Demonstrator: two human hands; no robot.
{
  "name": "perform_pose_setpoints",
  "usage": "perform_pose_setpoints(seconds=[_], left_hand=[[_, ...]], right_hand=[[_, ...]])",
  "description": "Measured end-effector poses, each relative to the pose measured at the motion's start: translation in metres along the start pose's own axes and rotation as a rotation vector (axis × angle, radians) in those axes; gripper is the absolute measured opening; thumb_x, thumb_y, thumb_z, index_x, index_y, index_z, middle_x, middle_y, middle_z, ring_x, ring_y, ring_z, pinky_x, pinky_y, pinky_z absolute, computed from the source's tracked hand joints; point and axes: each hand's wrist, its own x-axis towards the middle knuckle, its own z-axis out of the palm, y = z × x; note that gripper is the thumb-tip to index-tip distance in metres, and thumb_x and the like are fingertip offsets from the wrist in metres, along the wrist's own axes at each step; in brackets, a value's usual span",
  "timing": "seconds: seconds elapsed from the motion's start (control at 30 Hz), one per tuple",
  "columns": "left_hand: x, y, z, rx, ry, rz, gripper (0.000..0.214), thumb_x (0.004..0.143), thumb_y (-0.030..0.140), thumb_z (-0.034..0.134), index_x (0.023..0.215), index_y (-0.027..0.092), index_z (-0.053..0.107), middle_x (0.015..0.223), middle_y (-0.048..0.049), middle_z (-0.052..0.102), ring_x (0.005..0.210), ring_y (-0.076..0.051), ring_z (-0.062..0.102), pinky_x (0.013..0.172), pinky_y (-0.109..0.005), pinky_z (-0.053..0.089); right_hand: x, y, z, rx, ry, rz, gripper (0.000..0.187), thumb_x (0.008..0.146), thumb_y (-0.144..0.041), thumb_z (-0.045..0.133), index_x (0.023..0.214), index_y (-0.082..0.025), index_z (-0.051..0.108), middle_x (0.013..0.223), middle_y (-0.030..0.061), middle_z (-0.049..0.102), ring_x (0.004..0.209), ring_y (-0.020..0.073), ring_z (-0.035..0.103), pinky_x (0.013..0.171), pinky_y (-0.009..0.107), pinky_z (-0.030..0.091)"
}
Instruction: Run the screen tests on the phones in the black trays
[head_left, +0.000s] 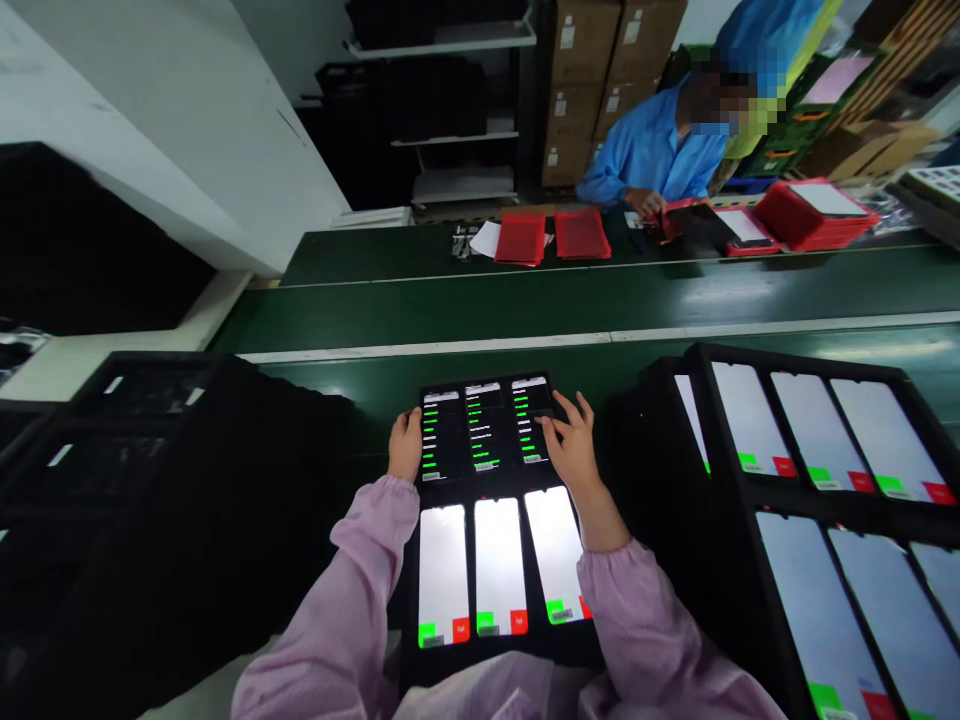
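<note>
Before me a black tray (495, 492) holds two rows of smartphones. Closed at its upper left edge is my left hand (406, 446), beside the upper left phone (440, 435). Next to that lies the upper middle phone (484, 428). These upper phones show dark screens with green and white text lines. My right hand (574, 445) has its fingers apart at the upper right phone (531, 440), a fingertip over that screen's right side; I cannot tell whether it touches. Nearer to me, the lower phones (501, 560) glow white with green and red boxes, the rightmost tilted.
To the right, another black tray (817, 505) of white-screened phones tops a stack. Dark stacked trays (180, 480) stand at left. Across the green bench (420, 315), a person in blue (652, 150) handles items near red trays (583, 234). Cartons (581, 90) stand behind.
</note>
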Motion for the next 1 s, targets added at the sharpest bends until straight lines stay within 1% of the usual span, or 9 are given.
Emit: perform_pose_setpoints(seconds=[0.17,0.27,0.37,0.5,0.63,0.73,0.8,0.93,1.0], left_hand=[[-0.005,0.000,0.002,-0.006,0.028,0.013,0.025,0.092,0.043,0.052,0.086,0.024,0.066,0.092,-0.0058,0.076,0.101,-0.027,0.069,0.098,-0.040,0.052],[-0.006,-0.001,0.001,-0.004,0.031,0.020,0.024,0.091,0.043,0.053,0.087,0.024,0.067,0.091,-0.0051,0.075,0.101,-0.026,0.069,0.098,-0.039,0.052],[-0.006,-0.001,0.000,0.002,0.028,0.022,0.024,0.091,0.043,0.053,0.089,0.023,0.067,0.093,-0.0058,0.076,0.100,-0.026,0.069,0.099,-0.040,0.052],[-0.005,-0.002,-0.001,0.011,0.025,0.025,0.023,0.091,0.043,0.054,0.089,0.024,0.067,0.094,-0.0063,0.076,0.101,-0.027,0.069,0.100,-0.041,0.052],[-0.004,-0.003,0.000,0.013,0.030,0.031,0.023,0.090,0.043,0.054,0.089,0.024,0.066,0.092,-0.0057,0.075,0.101,-0.026,0.068,0.100,-0.041,0.052],[-0.004,-0.002,0.001,0.004,0.034,0.027,0.022,0.090,0.042,0.054,0.088,0.024,0.066,0.092,-0.0059,0.075,0.100,-0.027,0.068,0.099,-0.041,0.053],[-0.004,-0.001,0.001,-0.002,0.033,0.022,0.021,0.089,0.042,0.054,0.087,0.024,0.066,0.090,-0.0056,0.074,0.098,-0.027,0.069,0.098,-0.042,0.053],[-0.003,-0.001,0.002,-0.021,0.033,0.017,0.020,0.088,0.041,0.054,0.086,0.024,0.065,0.086,-0.0044,0.073,0.096,-0.026,0.069,0.097,-0.041,0.054],[-0.003,-0.002,0.002,-0.032,0.032,0.015,0.020,0.088,0.040,0.053,0.087,0.024,0.065,0.086,-0.0039,0.072,0.095,-0.025,0.068,0.097,-0.041,0.054]], right_hand=[[0.000,0.005,0.004,-0.033,0.025,-0.012,0.040,0.103,-0.037,0.050,0.091,-0.027,0.087,0.138,0.0078,0.069,0.145,0.0364,0.043,0.118,0.061,0.046],[0.001,0.005,0.006,-0.054,0.004,-0.009,0.039,0.105,-0.036,0.048,0.098,-0.028,0.086,0.140,0.0081,0.067,0.145,0.0364,0.043,0.119,0.062,0.044],[0.001,0.004,0.007,-0.090,-0.037,-0.007,0.037,0.105,-0.035,0.048,0.109,-0.028,0.084,0.148,0.0075,0.062,0.148,0.0370,0.040,0.121,0.063,0.041],[0.004,0.002,0.010,-0.158,-0.088,-0.009,0.037,0.105,-0.035,0.048,0.123,-0.029,0.079,0.159,0.0061,0.051,0.154,0.0392,0.032,0.124,0.066,0.036],[0.010,-0.002,0.011,-0.240,-0.134,0.002,0.037,0.105,-0.033,0.047,0.125,-0.030,0.078,0.162,0.0062,0.048,0.155,0.0416,0.030,0.122,0.069,0.035],[0.013,-0.010,0.009,-0.279,-0.142,0.002,0.038,0.105,-0.031,0.045,0.126,-0.029,0.077,0.163,0.0064,0.048,0.156,0.0432,0.029,0.121,0.074,0.033],[0.013,-0.019,0.009,-0.279,-0.162,-0.034,0.039,0.106,-0.030,0.044,0.126,-0.030,0.077,0.164,0.0055,0.048,0.156,0.0427,0.028,0.121,0.076,0.029],[0.013,-0.040,0.019,-0.278,-0.283,-0.125,0.037,0.105,-0.028,0.046,0.122,-0.032,0.078,0.164,0.0032,0.048,0.158,0.0413,0.026,0.123,0.079,0.021],[0.014,-0.048,0.027,-0.282,-0.319,-0.155,0.036,0.105,-0.028,0.047,0.123,-0.032,0.078,0.166,0.0026,0.047,0.159,0.0410,0.024,0.123,0.080,0.018]])
